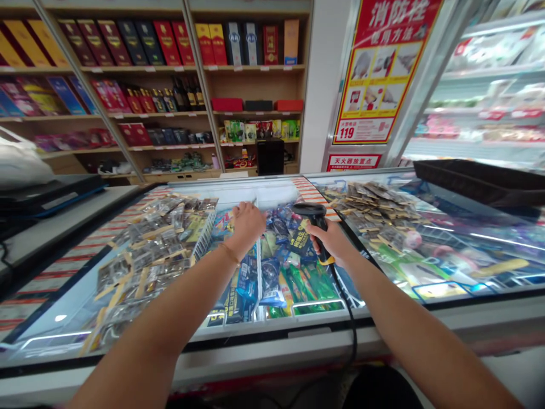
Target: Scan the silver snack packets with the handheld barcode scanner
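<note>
My right hand (330, 241) is wrapped around the handle of a black and yellow barcode scanner (310, 211), held over the open middle of a chest freezer (238, 335). Its cable (347, 301) hangs down across the freezer's front edge. My left hand (248, 224), a thin bracelet at the wrist, is above the white wire divider (258, 272) with its fingers curled. The fingertips are hidden, so whatever they may grip does not show. Below both hands lie blue ice-cream packets (272, 278) and green wrapped ones (304, 287), sorted in wire baskets.
Flat brown packets (159, 244) are spread on the left glass lid, and more packets (374, 201) are piled on the right one. A black tray (477, 184) rests at the far right. Shelves of boxed goods (255, 68) stand behind, beside a red poster (385, 68).
</note>
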Available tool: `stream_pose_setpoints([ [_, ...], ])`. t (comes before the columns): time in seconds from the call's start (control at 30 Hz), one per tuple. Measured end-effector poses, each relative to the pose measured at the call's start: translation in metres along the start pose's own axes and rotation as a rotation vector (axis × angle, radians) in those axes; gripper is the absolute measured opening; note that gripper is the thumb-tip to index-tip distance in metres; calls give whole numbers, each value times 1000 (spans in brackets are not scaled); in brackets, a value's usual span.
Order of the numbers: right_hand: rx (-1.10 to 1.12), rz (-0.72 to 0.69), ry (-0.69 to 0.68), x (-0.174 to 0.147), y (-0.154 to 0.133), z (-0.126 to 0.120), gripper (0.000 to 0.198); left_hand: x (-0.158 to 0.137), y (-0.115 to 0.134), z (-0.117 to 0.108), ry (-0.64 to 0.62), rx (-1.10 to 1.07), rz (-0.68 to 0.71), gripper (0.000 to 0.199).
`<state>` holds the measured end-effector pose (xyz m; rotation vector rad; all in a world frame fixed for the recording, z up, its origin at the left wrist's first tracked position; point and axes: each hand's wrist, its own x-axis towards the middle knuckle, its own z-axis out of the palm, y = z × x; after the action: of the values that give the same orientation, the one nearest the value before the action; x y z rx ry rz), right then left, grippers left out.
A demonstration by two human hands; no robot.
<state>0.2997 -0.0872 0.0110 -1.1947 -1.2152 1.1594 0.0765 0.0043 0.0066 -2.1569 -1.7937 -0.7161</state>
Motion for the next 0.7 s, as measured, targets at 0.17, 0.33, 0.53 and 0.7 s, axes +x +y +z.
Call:
stream_pose_setpoints([
  [0.17, 6, 10, 44, -2, -1, -1, 31, -6, 40, -12, -250, -32, -43, 38],
  [0.33, 18, 22, 46, -3, -3, 1, 28, -1, 32, -3, -151, -68, -319, 56],
  [0.53, -15, 10, -6, -5, -1, 4, 26, -5, 22, 28, -253, -196, -225, 53],
  [0.7, -58, 2, -29, -6, 2, 7, 26, -1, 12, 37, -28, -723, -371, 24],
])
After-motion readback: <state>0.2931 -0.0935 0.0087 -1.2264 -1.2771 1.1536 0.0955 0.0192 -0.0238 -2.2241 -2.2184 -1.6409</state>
